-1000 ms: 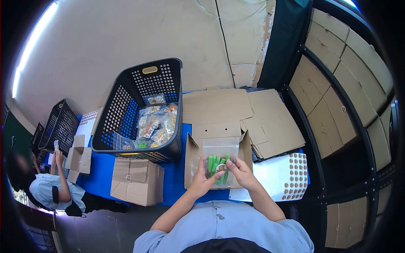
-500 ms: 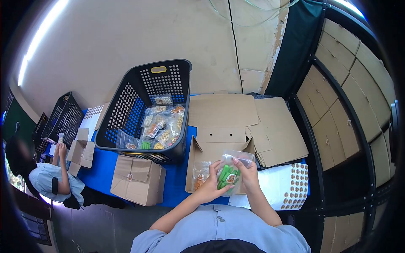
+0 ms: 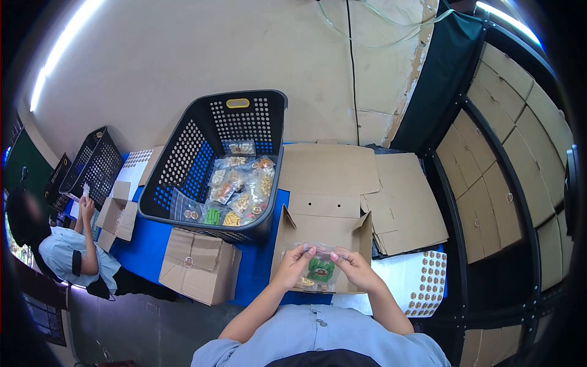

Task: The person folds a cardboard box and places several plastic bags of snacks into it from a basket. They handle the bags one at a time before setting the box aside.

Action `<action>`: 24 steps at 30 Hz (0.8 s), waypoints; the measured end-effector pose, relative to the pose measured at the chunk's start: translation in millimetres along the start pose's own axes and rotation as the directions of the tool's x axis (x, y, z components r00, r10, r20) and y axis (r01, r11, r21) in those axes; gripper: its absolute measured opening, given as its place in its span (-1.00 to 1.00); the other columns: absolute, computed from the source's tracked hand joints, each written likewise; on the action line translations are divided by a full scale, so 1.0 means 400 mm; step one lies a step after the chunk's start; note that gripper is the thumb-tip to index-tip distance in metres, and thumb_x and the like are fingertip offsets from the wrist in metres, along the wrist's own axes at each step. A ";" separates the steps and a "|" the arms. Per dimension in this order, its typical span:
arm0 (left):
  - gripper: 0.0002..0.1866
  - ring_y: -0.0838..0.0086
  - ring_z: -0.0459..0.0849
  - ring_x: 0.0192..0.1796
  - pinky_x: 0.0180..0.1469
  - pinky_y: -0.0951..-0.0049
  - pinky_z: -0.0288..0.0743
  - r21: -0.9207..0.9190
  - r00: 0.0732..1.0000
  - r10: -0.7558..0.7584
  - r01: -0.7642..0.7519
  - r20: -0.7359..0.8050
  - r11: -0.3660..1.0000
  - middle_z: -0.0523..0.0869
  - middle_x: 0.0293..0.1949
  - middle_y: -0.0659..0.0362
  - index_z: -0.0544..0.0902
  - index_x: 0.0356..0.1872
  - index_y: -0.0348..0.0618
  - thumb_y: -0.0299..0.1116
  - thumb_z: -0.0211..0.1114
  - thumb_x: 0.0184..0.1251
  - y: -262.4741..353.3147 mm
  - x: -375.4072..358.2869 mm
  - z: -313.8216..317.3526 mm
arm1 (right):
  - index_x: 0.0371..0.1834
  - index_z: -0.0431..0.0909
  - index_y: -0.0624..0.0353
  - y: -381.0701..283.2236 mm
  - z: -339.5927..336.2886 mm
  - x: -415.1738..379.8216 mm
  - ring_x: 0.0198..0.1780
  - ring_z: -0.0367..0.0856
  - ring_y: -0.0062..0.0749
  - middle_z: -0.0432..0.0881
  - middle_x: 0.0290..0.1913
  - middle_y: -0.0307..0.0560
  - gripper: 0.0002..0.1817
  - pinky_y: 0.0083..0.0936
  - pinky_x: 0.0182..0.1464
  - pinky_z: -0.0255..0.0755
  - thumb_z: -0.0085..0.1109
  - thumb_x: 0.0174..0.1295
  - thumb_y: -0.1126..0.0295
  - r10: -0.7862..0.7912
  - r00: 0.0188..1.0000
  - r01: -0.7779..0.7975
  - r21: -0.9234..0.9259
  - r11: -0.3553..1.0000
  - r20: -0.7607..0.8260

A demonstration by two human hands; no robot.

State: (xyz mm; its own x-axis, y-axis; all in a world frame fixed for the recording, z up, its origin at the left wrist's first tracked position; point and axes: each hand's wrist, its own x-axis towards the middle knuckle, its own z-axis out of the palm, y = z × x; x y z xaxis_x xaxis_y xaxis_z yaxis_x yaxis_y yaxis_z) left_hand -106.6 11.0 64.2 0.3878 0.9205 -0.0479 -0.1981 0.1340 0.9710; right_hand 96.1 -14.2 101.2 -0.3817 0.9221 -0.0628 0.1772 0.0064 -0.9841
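Observation:
My left hand (image 3: 292,267) and my right hand (image 3: 358,271) pinch the top edge of a clear plastic bag (image 3: 320,271) from both sides. Green stick-like pieces lie in the bag, and a round sticker is on its front. The bag hangs upright over an open cardboard box (image 3: 324,227), whose lid is folded back. Low in the box, partly hidden behind the bag, some yellow pieces (image 3: 306,282) show.
Left of the box stands a black perforated basket (image 3: 183,137) with several filled bags. A closed carton (image 3: 202,269) sits before it. Flat cardboard (image 3: 409,202) and a sticker sheet (image 3: 397,278) lie right, near shelved cartons (image 3: 489,202). A co-worker (image 3: 76,254) stands far left.
The bag was held tilted by its sides; now both hands grip its top edge and it hangs lower and slightly left. The orange-filled bag seen in the box is now hidden.

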 end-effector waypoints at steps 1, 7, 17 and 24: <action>-0.66 0.57 0.55 0.03 0.12 0.52 0.38 -0.031 0.999 -0.025 0.026 0.027 0.999 0.68 -0.07 0.17 0.64 -0.05 -0.31 -0.20 0.11 0.48 -0.006 0.005 -0.010 | 0.09 0.53 0.27 0.002 -0.001 0.001 -0.03 0.47 -0.45 0.56 -0.10 -0.11 -0.59 -0.50 0.10 0.32 -0.13 0.48 0.17 0.022 0.999 -0.022 0.000 1.000 0.036; -0.58 0.41 0.42 0.28 0.33 0.38 0.23 -0.127 0.998 0.053 -0.049 0.032 0.991 0.55 0.18 0.08 0.48 0.21 -0.27 -0.19 0.03 0.51 0.036 0.036 -0.023 | 0.28 0.42 0.18 -0.023 -0.021 0.013 0.11 0.46 -0.37 0.54 0.04 -0.03 -0.55 -0.49 0.24 0.23 -0.18 0.49 0.14 -0.006 0.992 0.000 -0.049 0.999 -0.123; -0.21 0.15 0.18 0.46 0.49 0.18 -0.12 0.288 0.907 0.413 -0.420 0.087 0.861 0.27 0.40 -0.04 0.24 0.40 -0.22 -0.09 0.34 0.22 0.026 0.031 0.061 | 0.28 0.38 0.23 -0.003 0.049 0.059 0.21 0.30 -0.18 0.30 0.18 0.04 -0.47 -0.31 0.27 0.21 0.09 0.33 0.17 -0.371 0.881 0.289 -0.286 0.913 -0.294; -0.57 0.25 0.51 0.22 0.49 0.06 -0.16 0.381 0.989 0.135 -0.149 0.063 0.913 0.62 0.06 0.03 0.55 0.06 -0.30 -0.12 0.06 0.45 0.012 0.014 0.028 | -0.16 0.66 0.20 0.001 0.034 0.062 0.14 0.48 -0.24 0.54 0.05 0.05 -0.77 -0.32 0.21 0.29 0.32 0.14 0.37 -0.124 0.926 0.147 0.039 0.988 -0.356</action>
State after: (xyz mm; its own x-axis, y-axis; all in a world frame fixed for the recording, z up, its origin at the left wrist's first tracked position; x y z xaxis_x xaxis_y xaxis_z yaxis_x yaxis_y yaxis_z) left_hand -95.2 12.8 71.3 0.4136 0.9051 0.0987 0.1044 -0.1548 0.9824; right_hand 74.2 3.3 97.2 -0.0530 0.9911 0.1225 0.0833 0.1266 -0.9884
